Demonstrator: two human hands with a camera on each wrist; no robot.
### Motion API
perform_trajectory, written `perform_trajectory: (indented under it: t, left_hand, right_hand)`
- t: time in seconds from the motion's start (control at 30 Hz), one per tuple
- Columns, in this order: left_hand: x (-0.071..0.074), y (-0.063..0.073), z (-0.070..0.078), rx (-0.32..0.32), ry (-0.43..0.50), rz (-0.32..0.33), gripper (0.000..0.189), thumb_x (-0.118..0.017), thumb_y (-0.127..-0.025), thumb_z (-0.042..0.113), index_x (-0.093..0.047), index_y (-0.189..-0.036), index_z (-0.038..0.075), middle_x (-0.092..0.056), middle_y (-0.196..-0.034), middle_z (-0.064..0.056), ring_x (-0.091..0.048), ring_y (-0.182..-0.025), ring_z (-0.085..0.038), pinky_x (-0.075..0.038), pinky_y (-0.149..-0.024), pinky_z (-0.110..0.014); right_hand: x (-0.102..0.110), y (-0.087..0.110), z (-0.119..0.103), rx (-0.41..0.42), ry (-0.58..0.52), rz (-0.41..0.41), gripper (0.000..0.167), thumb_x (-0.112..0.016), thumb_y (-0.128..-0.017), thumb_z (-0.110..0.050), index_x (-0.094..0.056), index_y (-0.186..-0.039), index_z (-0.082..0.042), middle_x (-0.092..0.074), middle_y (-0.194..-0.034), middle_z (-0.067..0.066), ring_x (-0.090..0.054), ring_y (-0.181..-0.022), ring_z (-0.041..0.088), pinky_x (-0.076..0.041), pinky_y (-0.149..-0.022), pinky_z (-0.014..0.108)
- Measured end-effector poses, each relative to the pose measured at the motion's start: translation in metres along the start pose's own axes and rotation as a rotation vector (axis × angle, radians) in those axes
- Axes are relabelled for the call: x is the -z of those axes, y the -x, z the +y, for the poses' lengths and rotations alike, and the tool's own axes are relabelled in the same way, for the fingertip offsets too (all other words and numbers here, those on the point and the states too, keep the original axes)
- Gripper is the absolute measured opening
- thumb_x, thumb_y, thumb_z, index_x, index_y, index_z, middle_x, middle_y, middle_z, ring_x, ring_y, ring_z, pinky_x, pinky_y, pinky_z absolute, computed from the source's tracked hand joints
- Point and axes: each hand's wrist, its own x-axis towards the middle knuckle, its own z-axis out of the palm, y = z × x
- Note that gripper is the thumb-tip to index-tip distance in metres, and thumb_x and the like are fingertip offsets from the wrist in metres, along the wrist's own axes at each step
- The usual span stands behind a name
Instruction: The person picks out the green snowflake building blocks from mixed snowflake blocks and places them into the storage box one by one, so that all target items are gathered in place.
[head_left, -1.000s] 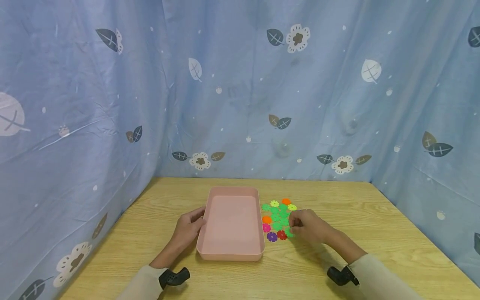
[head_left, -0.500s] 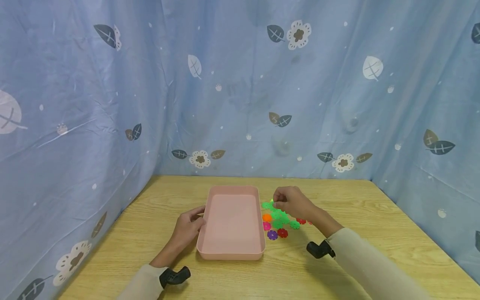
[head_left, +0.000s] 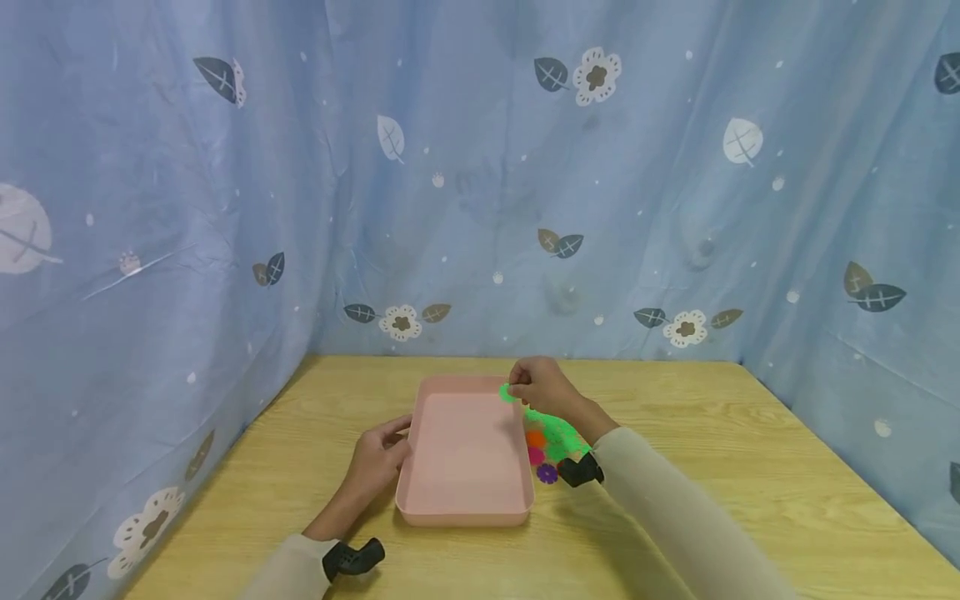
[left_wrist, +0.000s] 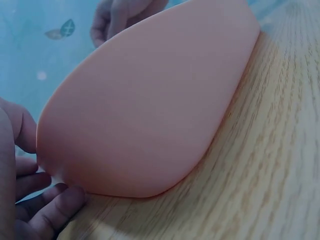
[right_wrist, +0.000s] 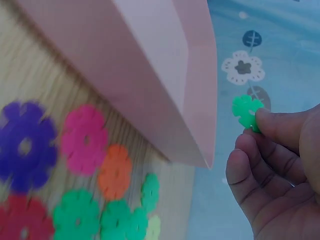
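A pink rectangular tray lies on the table. My left hand rests at the tray's left side, and its fingertips touch the outer wall low down near the table. Over the tray's far right corner, my right hand pinches a green notched plastic disc between thumb and fingers. The disc is above the rim and appears apart from it. Several similar flat discs lie on the table right of the tray, among them a purple disc, a pink disc and an orange disc.
The wooden table extends around the tray on both sides. A blue patterned curtain hangs behind it and along the sides. My right forearm and its black wrist device hide some of the loose discs.
My right hand has moved left and away from me, from the loose discs to the tray's far right corner, and now has a green disc in it. The left hand stays put.
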Motion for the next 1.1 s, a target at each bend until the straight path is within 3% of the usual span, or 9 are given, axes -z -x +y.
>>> perform_trajectory:
  t: [0.13,0.3,0.53,0.7,0.8,1.0,1.1]
  left_hand:
    - [-0.002,0.000,0.001,-0.008,-0.026,0.006,0.049,-0.056,-0.090,0.001,-0.061,-0.139,0.002,-0.073,-0.102,-0.017,-0.067,-0.084,-0.022,-0.051,-0.058,-0.027]
    - [-0.004,-0.001,0.001,-0.016,-0.005,-0.016,0.051,-0.055,-0.090,0.000,-0.058,-0.141,0.001,-0.072,-0.102,-0.018,-0.065,-0.081,-0.023,-0.049,-0.055,-0.027]
    - [-0.003,-0.001,-0.003,-0.050,-0.018,-0.004,0.051,-0.059,-0.090,0.001,-0.058,-0.141,0.000,-0.068,-0.123,-0.020,-0.067,-0.098,-0.029,-0.052,-0.060,-0.027]
    - [-0.001,0.001,-0.006,-0.052,-0.029,-0.004,0.051,-0.058,-0.090,0.001,-0.058,-0.141,0.001,-0.067,-0.127,-0.018,-0.066,-0.101,-0.029,-0.054,-0.064,-0.027]
    - [-0.001,0.000,-0.008,-0.053,-0.030,-0.006,0.052,-0.057,-0.090,0.000,-0.057,-0.141,0.000,-0.068,-0.122,-0.018,-0.067,-0.099,-0.028,-0.054,-0.063,-0.027]
    - [-0.004,-0.001,-0.005,-0.048,-0.040,-0.011,0.055,-0.055,-0.089,0.001,-0.055,-0.144,-0.001,-0.065,-0.128,-0.019,-0.066,-0.100,-0.029,-0.055,-0.063,-0.027]
    - [-0.002,0.000,-0.004,-0.041,-0.058,-0.007,0.055,-0.055,-0.090,0.002,-0.054,-0.144,-0.001,-0.065,-0.130,-0.019,-0.067,-0.100,-0.028,-0.055,-0.063,-0.027]
  right_hand:
    - [-0.010,-0.013,-0.001,-0.022,-0.043,-0.005,0.005,-0.068,-0.095,-0.004,-0.065,-0.091,-0.002,-0.067,-0.086,0.025,-0.064,-0.067,0.031,-0.056,-0.060,0.035]
    - [-0.025,-0.026,-0.004,-0.052,-0.125,0.020,0.005,-0.070,-0.093,-0.002,-0.067,-0.089,0.000,-0.067,-0.081,0.017,-0.067,-0.070,0.038,-0.059,-0.061,0.040]
    - [-0.058,-0.043,-0.014,-0.061,-0.189,0.025,0.006,-0.071,-0.091,-0.001,-0.066,-0.089,0.001,-0.068,-0.077,0.010,-0.068,-0.065,0.029,-0.058,-0.058,0.034]
    - [-0.078,-0.048,-0.019,-0.130,-0.084,0.031,0.006,-0.073,-0.091,-0.010,-0.069,-0.088,-0.008,-0.069,-0.074,0.002,-0.069,-0.064,0.020,-0.056,-0.066,0.033]
    - [-0.083,-0.048,-0.021,-0.176,-0.008,0.025,0.005,-0.072,-0.091,-0.016,-0.070,-0.087,-0.014,-0.068,-0.073,-0.002,-0.065,-0.066,0.015,-0.050,-0.070,0.033]
    - [-0.096,-0.050,-0.020,-0.192,-0.169,-0.008,0.013,-0.068,-0.090,-0.003,-0.065,-0.077,-0.003,-0.048,-0.062,0.000,-0.043,-0.058,0.015,-0.038,-0.055,0.028]
    - [-0.106,-0.051,-0.021,-0.202,-0.163,0.000,0.022,-0.067,-0.087,-0.003,-0.058,-0.068,-0.008,-0.040,-0.059,-0.001,-0.039,-0.057,0.016,-0.035,-0.054,0.031]
